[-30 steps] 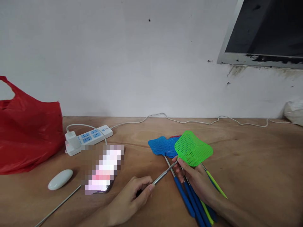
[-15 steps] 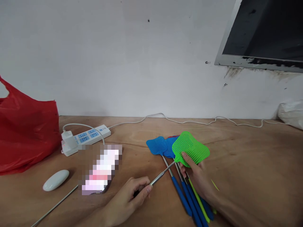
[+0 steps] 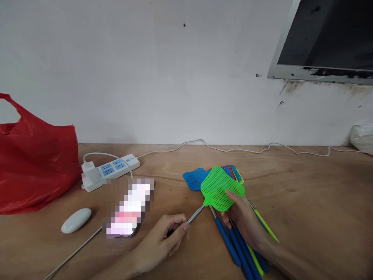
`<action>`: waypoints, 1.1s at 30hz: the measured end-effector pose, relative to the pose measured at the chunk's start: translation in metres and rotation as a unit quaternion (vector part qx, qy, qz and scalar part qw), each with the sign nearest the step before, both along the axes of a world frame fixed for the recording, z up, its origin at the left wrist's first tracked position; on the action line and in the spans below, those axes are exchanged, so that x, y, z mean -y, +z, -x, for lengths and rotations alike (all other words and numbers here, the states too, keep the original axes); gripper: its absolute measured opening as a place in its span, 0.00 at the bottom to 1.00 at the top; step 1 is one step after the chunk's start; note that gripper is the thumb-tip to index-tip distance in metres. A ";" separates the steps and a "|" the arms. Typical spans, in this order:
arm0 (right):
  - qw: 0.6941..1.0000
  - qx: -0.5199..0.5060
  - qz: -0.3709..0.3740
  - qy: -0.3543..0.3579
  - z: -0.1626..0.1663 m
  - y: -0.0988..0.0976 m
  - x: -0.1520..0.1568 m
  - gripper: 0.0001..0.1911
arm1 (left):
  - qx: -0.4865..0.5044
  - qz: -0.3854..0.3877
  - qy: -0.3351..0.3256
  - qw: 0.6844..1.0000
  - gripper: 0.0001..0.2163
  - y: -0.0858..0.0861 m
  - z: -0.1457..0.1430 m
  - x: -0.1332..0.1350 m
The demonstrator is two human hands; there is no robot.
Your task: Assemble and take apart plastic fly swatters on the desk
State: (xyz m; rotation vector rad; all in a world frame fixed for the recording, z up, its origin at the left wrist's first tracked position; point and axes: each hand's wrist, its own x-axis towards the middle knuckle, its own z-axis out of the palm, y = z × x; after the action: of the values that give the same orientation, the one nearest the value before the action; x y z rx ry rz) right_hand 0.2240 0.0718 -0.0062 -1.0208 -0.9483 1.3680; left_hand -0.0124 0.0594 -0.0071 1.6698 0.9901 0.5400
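A green fly swatter [image 3: 221, 186] with a mesh head and a thin metal rod lies across a pile of other swatters [image 3: 233, 237] with blue and yellow-green handles. My left hand [image 3: 163, 243] is closed round the lower end of its metal rod. My right hand [image 3: 243, 219] pinches the near edge of the green mesh head, thumb on top. Blue, red and yellow heads [image 3: 230, 173] show from under the green one.
A red plastic bag [image 3: 35, 163] stands at the left. A white power strip [image 3: 109, 171] with a plug and cable, a white oval object [image 3: 76, 220] and a blurred phone [image 3: 128, 208] lie on the wooden table [image 3: 314, 194]. A loose metal rod [image 3: 72, 252] lies front left.
The green swatter's head has slid left and nearer me, its rod pushed shorter between my hands. More coloured heads are uncovered behind it.
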 end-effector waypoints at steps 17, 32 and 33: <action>0.998 0.023 0.002 0.062 0.000 0.005 0.002 0.21 | 0.094 0.068 0.001 0.993 0.22 -0.005 -0.005 -0.004; 0.963 -0.077 -0.088 -0.242 -0.030 0.007 -0.024 0.22 | 0.109 0.053 0.038 0.992 0.24 -0.014 -0.006 -0.001; 0.965 -0.063 -0.082 -0.240 -0.030 0.008 -0.025 0.21 | 0.109 0.050 0.038 0.992 0.25 -0.014 -0.007 -0.001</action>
State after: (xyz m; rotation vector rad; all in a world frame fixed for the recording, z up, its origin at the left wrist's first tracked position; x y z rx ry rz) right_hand 0.2537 0.0965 0.0014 -0.9474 -0.6511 0.9220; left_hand -0.0053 0.0600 -0.0213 1.4554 0.9067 0.6971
